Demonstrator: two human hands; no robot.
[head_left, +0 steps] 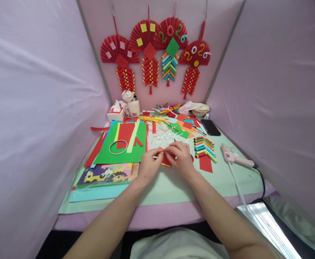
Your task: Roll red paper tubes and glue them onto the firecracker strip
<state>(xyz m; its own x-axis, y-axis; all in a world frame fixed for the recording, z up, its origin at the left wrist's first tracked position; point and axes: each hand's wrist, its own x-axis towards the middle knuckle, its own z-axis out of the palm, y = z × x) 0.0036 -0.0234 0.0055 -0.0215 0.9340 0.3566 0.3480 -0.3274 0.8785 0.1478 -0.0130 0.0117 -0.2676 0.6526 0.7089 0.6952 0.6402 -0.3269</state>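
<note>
Two bare forearms, bare fingers, pale grey-green garment

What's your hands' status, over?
Left hand and right hand close together, pinching. Red, yellow-edged paper beneath. Pale glue gun at right, out of the way.

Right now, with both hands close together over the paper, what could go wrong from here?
The glue gun lies near the right edge of the table, and its black cord runs over that edge; a tug might drag it. The right hand could nudge the paper firecrackers beside it. Loose white scraps just beyond the fingers might get caught up.
</note>
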